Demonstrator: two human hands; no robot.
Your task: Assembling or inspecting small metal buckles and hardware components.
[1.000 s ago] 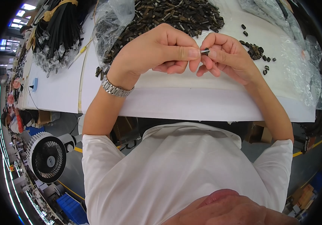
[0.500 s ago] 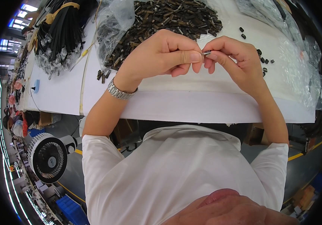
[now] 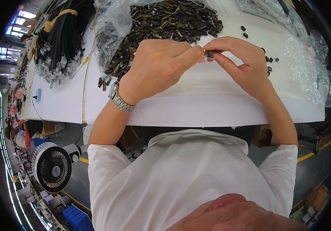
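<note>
Above the white table, my left hand (image 3: 158, 64) and my right hand (image 3: 243, 64) meet at their fingertips. Between my right thumb and index finger is a small dark block-shaped part (image 3: 210, 54) with a pale, shiny edge. My left hand is turned with its back up and its fingers closed, their tips against the left side of this part. Whatever those fingers pinch is mostly hidden. Behind my left hand lies a big heap of small dark brown and black pieces (image 3: 173, 21). A few loose black pieces (image 3: 269, 69) lie near my right hand.
Clear plastic bags (image 3: 113, 23) border the heap, and plastic sheeting (image 3: 308, 65) covers the right side of the table. A tied bundle of black straps (image 3: 63, 38) with clear-wrapped ends lies at left. A white fan (image 3: 53, 167) stands below the table's left edge.
My left hand has rolled over so its back faces up, its wrist slightly lower. The dark part between my fingertips has turned and shows a broader side. The view has shifted slightly.
</note>
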